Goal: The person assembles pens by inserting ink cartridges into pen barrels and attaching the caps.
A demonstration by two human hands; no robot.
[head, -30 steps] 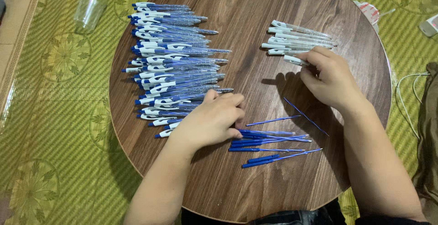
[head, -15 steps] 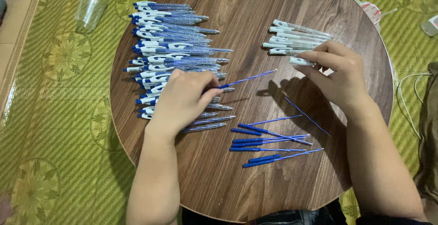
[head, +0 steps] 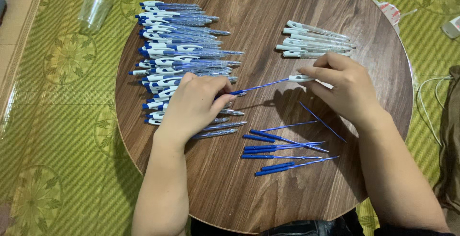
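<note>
Wooden and round, the low table (head: 268, 202) is standing on a green woven mat (head: 62, 135) with yellow flower patterns. On the mat at the top left an empty clear plastic cup (head: 94, 11) is lying, and at the top right a small white and red package (head: 390, 12) is peeking from behind the table edge. The left hand (head: 194, 106) is pinching a blue refill (head: 261, 86) and the right hand (head: 345, 85) is gripping a white pen barrel (head: 302, 78); the refill is reaching to the barrel above the table. Finished pens (head: 179, 54) are lying at left, empty barrels (head: 316, 39) at the top right, loose refills (head: 285, 147) near the front.
</note>
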